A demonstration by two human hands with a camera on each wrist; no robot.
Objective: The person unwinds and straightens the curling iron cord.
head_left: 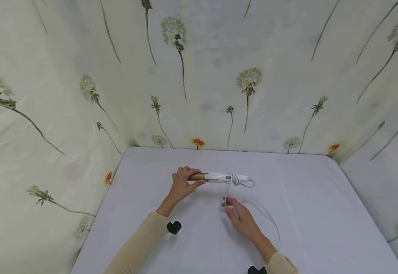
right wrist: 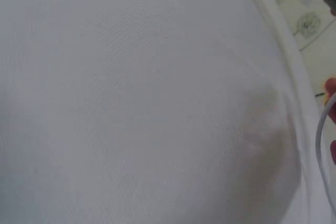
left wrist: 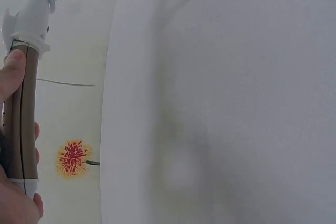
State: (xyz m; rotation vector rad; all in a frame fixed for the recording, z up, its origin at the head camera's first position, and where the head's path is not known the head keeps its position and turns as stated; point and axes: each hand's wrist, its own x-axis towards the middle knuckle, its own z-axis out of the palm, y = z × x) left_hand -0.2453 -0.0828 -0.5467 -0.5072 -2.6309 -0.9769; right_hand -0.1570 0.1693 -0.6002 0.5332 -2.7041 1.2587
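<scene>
My left hand [head_left: 181, 183] grips the gold barrel of a curling iron [head_left: 219, 177], held level just above the white table [head_left: 308, 205]. In the left wrist view the gold barrel [left wrist: 23, 114] runs between my fingers up to the white handle [left wrist: 32, 17]. A white cord [head_left: 270, 219] is looped around the handle and trails down to the right. My right hand [head_left: 241, 217] pinches the cord near its end, close to the table surface. In the right wrist view only a short piece of cord [right wrist: 321, 140] shows at the right edge.
Floral dandelion-print curtains [head_left: 219, 83] enclose the table at the back and both sides. The table's cloth is plain white. A dark wrist-camera mount [head_left: 174, 227] sits by my left sleeve, another [head_left: 256, 270] by the right.
</scene>
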